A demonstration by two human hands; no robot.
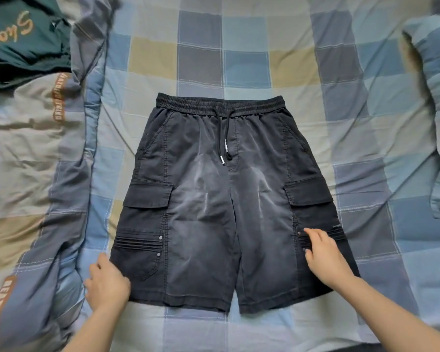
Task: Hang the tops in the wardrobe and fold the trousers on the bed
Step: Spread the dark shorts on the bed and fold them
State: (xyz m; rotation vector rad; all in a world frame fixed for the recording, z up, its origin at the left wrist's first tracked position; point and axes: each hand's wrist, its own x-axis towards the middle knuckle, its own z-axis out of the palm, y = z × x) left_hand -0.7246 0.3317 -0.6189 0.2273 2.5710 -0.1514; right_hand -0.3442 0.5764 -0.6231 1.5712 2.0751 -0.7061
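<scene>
You have open checked sheet [239, 47] above the shorts [226, 199] and below their hems; a bunched duvet [36, 174] crowds the left, a pillow [437, 97] the right.
</scene>
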